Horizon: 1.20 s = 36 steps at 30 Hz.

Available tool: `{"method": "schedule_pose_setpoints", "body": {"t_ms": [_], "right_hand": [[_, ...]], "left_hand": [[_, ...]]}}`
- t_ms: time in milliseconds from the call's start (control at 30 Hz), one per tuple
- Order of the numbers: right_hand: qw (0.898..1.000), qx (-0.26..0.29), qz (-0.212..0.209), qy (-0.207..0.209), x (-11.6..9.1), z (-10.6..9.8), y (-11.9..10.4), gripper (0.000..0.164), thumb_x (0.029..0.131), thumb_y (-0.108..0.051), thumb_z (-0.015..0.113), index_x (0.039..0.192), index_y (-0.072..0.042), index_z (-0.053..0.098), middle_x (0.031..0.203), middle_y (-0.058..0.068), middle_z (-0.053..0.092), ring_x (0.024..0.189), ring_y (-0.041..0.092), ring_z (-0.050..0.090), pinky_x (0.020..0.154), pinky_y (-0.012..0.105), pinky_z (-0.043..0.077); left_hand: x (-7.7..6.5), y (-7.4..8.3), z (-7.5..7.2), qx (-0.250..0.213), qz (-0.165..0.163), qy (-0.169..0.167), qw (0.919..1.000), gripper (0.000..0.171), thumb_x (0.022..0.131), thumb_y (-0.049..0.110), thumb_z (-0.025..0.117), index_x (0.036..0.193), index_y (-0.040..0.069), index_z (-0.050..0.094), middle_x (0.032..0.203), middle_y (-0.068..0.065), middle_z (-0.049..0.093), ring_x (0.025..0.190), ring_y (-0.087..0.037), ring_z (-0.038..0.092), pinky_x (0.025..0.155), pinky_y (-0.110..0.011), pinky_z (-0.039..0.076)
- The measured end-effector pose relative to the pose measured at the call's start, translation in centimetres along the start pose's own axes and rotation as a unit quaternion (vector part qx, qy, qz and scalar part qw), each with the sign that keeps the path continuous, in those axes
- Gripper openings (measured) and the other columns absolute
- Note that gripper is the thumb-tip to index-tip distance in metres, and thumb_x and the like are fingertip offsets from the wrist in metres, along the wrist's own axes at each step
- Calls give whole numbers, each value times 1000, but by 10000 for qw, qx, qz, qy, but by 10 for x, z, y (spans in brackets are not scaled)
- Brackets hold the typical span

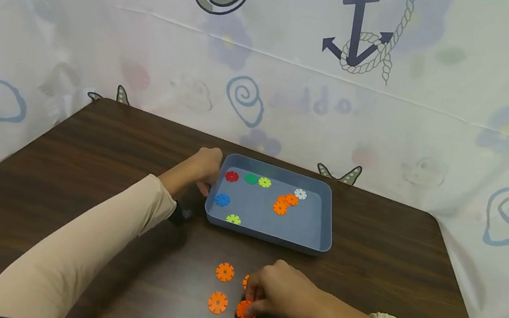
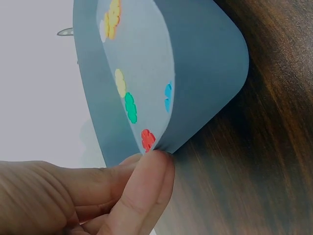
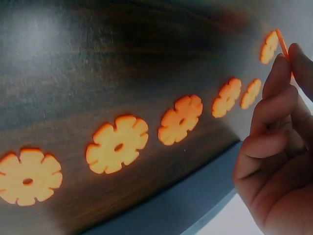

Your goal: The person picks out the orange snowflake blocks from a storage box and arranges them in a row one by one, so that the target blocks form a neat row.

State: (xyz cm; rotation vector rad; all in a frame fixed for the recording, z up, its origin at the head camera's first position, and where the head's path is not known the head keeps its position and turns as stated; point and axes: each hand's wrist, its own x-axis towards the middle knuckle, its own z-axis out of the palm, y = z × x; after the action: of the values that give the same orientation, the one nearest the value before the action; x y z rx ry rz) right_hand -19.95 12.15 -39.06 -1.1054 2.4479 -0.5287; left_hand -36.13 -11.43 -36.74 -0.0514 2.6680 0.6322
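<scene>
My left hand [image 1: 204, 168] pinches the left rim of a blue-grey tray [image 1: 298, 229] between thumb and fingers; the left wrist view shows the thumb [image 2: 146, 181] at its corner. Low over the table, my right hand [image 1: 284, 294] pinches an orange notched plastic disc [image 1: 245, 311] by its edge. The right wrist view has that disc edge-on [image 3: 282, 45]. Two flat orange discs [image 1: 225, 272] [image 1: 217, 302] lie left of this hand, and another [image 1: 245, 281] is partly behind its fingers. Several more orange discs [image 3: 117, 144], hidden from the head view, lie in a row beneath the hand.
Inside the tray lie a red disc [image 1: 231, 176], a green one [image 1: 251, 179], a blue one [image 1: 223, 199], a white one [image 1: 300, 194], two yellow-green ones [image 1: 264, 182] and a cluster of orange ones [image 1: 280, 207]. A patterned cloth [image 1: 277, 60] hangs behind the dark wooden table [image 1: 371, 248].
</scene>
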Motion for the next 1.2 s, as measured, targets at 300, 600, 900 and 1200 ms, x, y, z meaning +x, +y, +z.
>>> {"method": "schedule_pose_setpoints", "body": {"t_ms": [300,600,900,1200], "right_hand": [[9989,-350,285,-142,-2,11,2,25,79,-24,86,70,-20,63,63,-18,53,55,-4,47,50,13,45],[9902,-1315,464,47,-2,17,0,34,77,-32,87,62,-23,58,58,-17,48,51,-2,43,44,16,39],[9802,-1208,842,1323,30,-57,33,14,85,-26,81,82,-16,71,71,-6,65,58,7,55,50,23,48],[9687,-1886,1322,926,71,-68,92,35,90,-19,76,123,-12,70,111,11,66,100,27,65,78,40,61]], "left_hand": [[1,-2,1,-111,-63,-29,9999,24,92,-3,67,113,-11,59,89,-22,68,54,-21,71,53,-27,61],[2,-1,2,-21,-37,-27,10000,22,92,-2,68,110,-11,60,90,-22,68,54,-21,71,53,-27,61],[1,-1,0,-54,-14,-74,10000,25,93,-1,67,115,-9,58,94,-23,66,61,-23,72,54,-28,61],[-3,-1,2,-143,143,59,9998,17,92,-5,65,107,-10,59,84,-22,68,56,-23,71,52,-30,61]]}}
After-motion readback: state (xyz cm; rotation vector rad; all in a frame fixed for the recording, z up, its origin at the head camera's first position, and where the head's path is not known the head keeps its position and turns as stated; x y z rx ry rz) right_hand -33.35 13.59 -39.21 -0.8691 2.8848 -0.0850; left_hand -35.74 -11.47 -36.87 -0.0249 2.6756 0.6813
